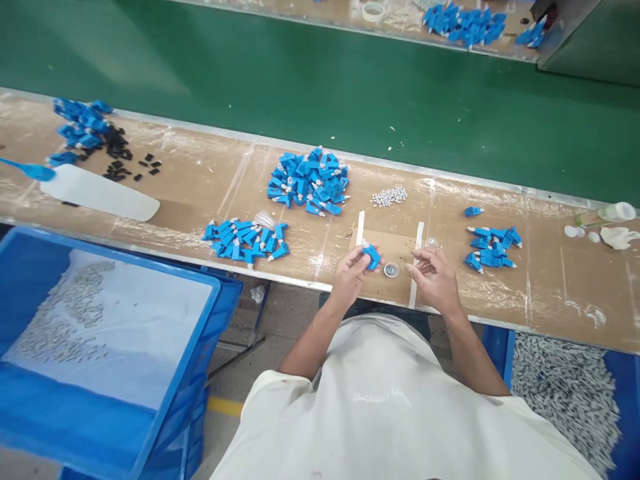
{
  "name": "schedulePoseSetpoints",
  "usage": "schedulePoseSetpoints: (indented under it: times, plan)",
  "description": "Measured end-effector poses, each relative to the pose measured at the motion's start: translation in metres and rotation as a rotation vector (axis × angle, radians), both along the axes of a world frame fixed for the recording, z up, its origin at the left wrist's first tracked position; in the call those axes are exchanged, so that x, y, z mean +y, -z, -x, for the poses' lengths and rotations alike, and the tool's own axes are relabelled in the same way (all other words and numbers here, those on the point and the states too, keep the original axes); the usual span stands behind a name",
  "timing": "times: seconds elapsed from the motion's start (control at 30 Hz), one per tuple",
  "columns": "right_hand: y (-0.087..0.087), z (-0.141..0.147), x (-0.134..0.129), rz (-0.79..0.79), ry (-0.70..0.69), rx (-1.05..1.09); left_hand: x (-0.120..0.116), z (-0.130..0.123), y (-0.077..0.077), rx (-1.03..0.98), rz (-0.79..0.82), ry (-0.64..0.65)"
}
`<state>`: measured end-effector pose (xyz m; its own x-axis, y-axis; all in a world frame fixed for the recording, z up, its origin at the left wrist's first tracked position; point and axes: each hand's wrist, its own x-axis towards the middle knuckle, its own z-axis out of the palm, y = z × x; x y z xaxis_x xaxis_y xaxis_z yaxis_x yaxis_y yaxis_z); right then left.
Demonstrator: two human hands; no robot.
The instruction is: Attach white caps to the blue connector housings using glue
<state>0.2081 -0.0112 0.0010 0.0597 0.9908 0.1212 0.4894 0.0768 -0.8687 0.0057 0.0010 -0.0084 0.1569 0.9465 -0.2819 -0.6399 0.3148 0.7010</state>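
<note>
My left hand (pixel 347 277) is closed around a small blue plastic part (pixel 371 257), pinched between thumb and fingers above the table's front edge. My right hand (pixel 436 277) hovers to the right with fingers loosely curled; thumb and index tips are apart, and nothing shows between them. Between the hands stands a small round dish (pixel 391 270) with dark contents. It rests on a cardboard sheet (pixel 395 243) flanked by two white strips. A heap of small whitish pieces (pixel 389 197) lies behind the sheet.
Piles of blue parts (pixel 307 181) lie left on the table, with a smaller group (pixel 493 248) at right. Farther left are black pieces (pixel 116 143) and a white paddle-shaped piece (pixel 100 192). Blue crates (pixel 213 293) of small grey pieces flank me below. A green belt (pixel 300 87) runs behind.
</note>
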Motion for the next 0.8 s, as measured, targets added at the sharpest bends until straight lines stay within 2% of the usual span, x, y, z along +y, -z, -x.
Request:
schedulePoseSetpoints:
  times: [0.1,0.23,0.47,0.63,0.8]
  plan:
    - [0.024,-0.003,0.006,0.159,-0.030,0.036,0.001,0.006,0.012,-0.012,0.097,-0.022]
    - [0.039,0.010,0.013,0.178,-0.046,0.117,0.004,0.006,0.026,-0.046,0.168,-0.020]
    - [0.036,0.020,0.015,0.027,-0.090,0.049,-0.001,0.012,0.029,-0.077,0.215,-0.009]
    - [0.032,0.012,0.004,-0.143,-0.208,-0.115,-0.005,0.016,0.037,-0.127,0.217,-0.020]
    - [0.027,0.008,-0.004,-0.155,-0.236,-0.180,-0.004,0.015,0.037,-0.108,0.211,0.016]
